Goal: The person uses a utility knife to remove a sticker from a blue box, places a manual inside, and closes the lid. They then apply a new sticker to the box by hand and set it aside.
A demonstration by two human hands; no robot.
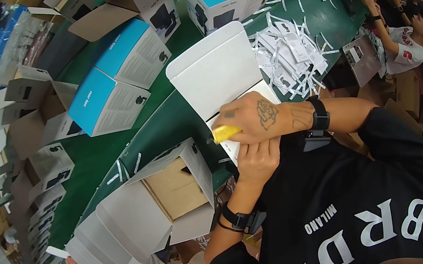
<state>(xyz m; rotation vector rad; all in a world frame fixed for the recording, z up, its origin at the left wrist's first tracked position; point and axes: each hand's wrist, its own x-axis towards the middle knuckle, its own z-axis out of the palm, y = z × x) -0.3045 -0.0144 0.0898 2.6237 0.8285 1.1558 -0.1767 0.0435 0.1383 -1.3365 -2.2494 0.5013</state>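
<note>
The right hand (253, 117) squeezes a yellow tool (225, 132) on the white box (215, 70); the left hand (257, 160) grips the box's edge.

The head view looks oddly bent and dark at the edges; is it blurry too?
In the head view, the fisheye lens curves the green table and leaves black corners; the hands, right and left, on the white box look sharp, while the rim is dim and soft.
</note>
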